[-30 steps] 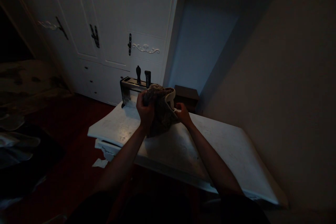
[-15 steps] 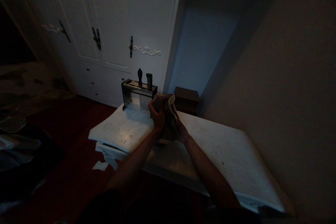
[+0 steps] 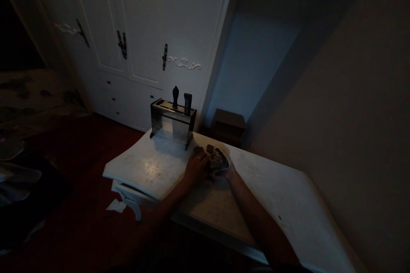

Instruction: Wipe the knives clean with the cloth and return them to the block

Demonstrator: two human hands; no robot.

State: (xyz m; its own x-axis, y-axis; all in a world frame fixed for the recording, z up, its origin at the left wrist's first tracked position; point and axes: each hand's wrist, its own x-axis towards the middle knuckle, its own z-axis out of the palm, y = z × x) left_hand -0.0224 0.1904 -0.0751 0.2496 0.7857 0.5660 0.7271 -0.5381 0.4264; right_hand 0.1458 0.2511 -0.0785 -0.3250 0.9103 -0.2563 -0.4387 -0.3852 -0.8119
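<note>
A small brownish patterned cloth with a pale edge [image 3: 218,158] lies bunched on the white table [image 3: 282,196], just right of a metal knife block. My left hand [image 3: 196,167] rests on the table at the cloth's left side with its fingers curled against it. My right hand [image 3: 228,172] is at the cloth's right side, mostly hidden behind it, and seems to grip its edge. The room is dim.
A metal knife block [image 3: 173,121] with two dark handles stands at the table's far end. White wardrobe doors [image 3: 144,30] rise behind it. A small dark box [image 3: 229,123] sits by the wall. Scraps of paper [image 3: 117,205] lie on the red floor.
Both hands have lowered the cloth from chest height down onto the table, and it is now bunched smaller between them. The view has shifted slightly.
</note>
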